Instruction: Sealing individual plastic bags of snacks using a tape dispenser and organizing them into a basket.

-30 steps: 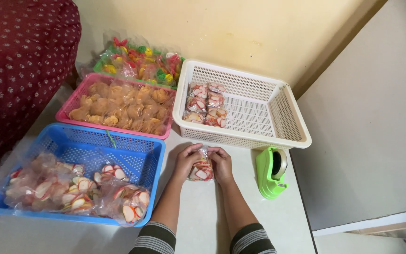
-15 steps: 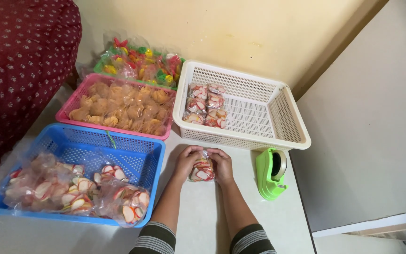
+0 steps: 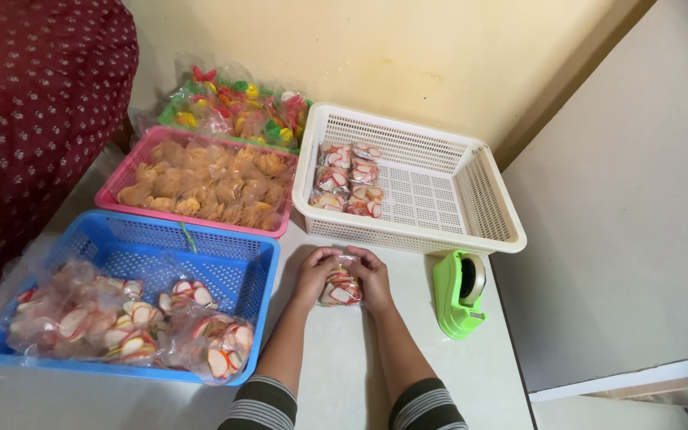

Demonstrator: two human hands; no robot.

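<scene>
Gripping from both sides, hands [image 3: 344, 279] around small clear packet [image 3: 341, 288] of red-and-white crackers; plastic crinkled.

Glossy clear plastic wraps the small packet [image 3: 341, 287], the white basket [image 3: 471, 199] looks like matt perforated plastic, the tape dispenser [image 3: 457, 293] smooth plastic, the tabletop [image 3: 336, 366] perhaps smooth laminate.

Both hands [image 3: 342, 275] around a small cracker packet [image 3: 341, 289] on the white table [image 3: 344, 374].
</scene>
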